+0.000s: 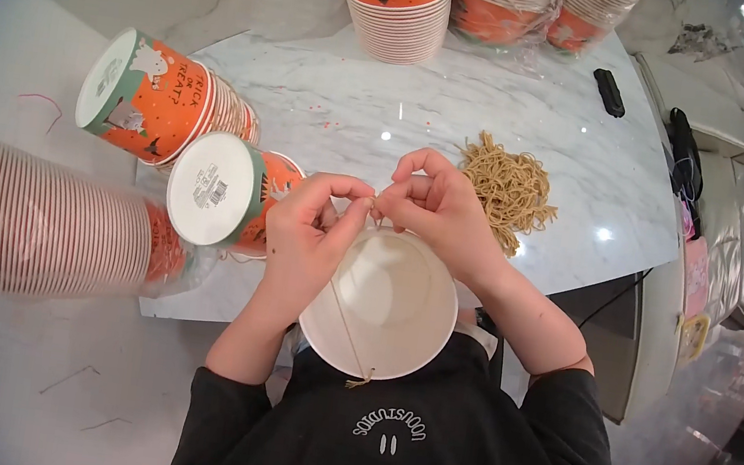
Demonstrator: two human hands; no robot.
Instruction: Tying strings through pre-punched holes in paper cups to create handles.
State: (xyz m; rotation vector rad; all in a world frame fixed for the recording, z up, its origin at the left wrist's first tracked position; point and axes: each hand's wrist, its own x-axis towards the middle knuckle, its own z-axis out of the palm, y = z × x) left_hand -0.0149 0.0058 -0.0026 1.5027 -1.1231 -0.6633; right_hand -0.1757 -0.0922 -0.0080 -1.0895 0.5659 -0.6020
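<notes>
A white-lined paper bucket (pixel 411 328) sits at my lap with its mouth facing up. A thin tan cord (pixel 345 312) is knotted through the near rim and runs across the opening to the far rim. My left hand (pixel 314 224) pinches the cord at the far rim between thumb and forefinger. Against it, my right hand (pixel 440 206) is closed on the same cord, its fingertips almost touching the left ones. The exact shape of the cord between the fingertips is hidden. Just beyond my right hand lies a tangled heap of tan cords (pixel 510 187).
Orange Halloween-printed buckets (pixel 162 98) and another orange bucket (pixel 211 191) lie on their sides at left. A plastic-wrapped bucket stack (pixel 59 227) lies farther left. More stacks (pixel 394 22) stand at the back of the marbled table (pixel 317 82). A black object (pixel 609 93) rests at back right.
</notes>
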